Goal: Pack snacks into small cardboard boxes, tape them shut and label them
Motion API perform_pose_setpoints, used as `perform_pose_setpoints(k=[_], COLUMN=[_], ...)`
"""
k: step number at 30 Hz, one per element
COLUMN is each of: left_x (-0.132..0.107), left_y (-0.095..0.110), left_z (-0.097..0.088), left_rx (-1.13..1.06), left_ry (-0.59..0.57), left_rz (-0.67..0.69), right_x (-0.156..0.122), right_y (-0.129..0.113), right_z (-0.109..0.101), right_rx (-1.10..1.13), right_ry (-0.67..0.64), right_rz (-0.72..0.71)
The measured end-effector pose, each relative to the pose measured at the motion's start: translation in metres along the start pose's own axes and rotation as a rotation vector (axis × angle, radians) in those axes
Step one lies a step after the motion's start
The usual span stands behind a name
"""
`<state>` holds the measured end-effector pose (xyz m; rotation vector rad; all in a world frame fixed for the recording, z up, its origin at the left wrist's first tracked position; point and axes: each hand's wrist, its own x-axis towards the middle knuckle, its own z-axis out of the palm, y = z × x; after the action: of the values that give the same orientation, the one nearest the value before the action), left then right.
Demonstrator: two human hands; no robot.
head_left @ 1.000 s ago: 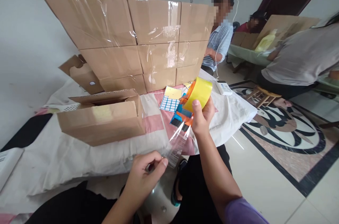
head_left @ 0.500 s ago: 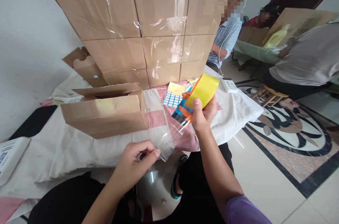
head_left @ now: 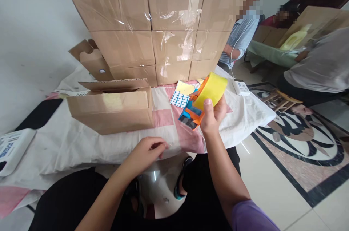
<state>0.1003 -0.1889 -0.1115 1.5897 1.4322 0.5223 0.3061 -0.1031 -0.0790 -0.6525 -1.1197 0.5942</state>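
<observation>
My right hand (head_left: 214, 112) is wrapped round a tape dispenser (head_left: 195, 109), orange and blue with a yellow roll, raised over the front of the table. Its dark cutting end points down and to the left. My left hand (head_left: 151, 151) hovers at the table's front edge, fingers curled in towards the thumb; what they hold, if anything, is hidden. Just beyond it a small cardboard box (head_left: 114, 112) lies on the cloth with its upper flaps raised. A sheet of blue-edged labels (head_left: 181, 95) is behind the dispenser.
Stacked, taped cartons (head_left: 174, 47) form a wall at the back of the cloth-covered table (head_left: 163, 118). Another opened carton (head_left: 95, 63) leans at the left. White boxes (head_left: 241, 88) lie at both sides. Other people sit at the right, one on a wooden stool (head_left: 280, 98).
The clear tape strip that hung by my left hand no longer shows there. My left hand has shifted slightly up and right, its fingers curling more. The camera view has tilted down a little.
</observation>
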Motion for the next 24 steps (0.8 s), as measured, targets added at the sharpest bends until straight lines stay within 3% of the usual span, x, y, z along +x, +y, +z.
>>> perform_pose_setpoints(k=[2, 4, 8, 11, 13, 18, 24], left_x=[0.002, 0.004, 0.009, 0.01, 0.01, 0.014, 0.015], left_y=[-0.007, -0.011, -0.002, 0.006, 0.011, 0.017, 0.018], left_z=[-0.005, -0.007, 0.006, 0.023, 0.03, 0.033, 0.034], left_rx=[0.106, 0.084, -0.204, -0.407, -0.498, -0.643, -0.606], left_ry=[0.026, 0.083, 0.222, 0.153, 0.095, -0.017, -0.016], left_rz=[-0.113, -0.131, 0.122, 0.309, 0.34, 0.314, 0.215], right_x=[0.001, 0.001, -0.003, -0.01, -0.014, -0.022, -0.019], right_y=[-0.001, -0.004, -0.01, -0.013, -0.014, -0.014, -0.007], right_z=[-0.001, -0.002, 0.002, 0.008, 0.012, 0.017, 0.011], right_rx=[0.008, 0.025, 0.024, 0.018, 0.019, 0.048, 0.119], right_ry=[0.005, 0.009, -0.014, -0.04, -0.069, -0.166, -0.249], right_rz=[0.008, 0.021, 0.081, 0.128, 0.138, 0.137, 0.059])
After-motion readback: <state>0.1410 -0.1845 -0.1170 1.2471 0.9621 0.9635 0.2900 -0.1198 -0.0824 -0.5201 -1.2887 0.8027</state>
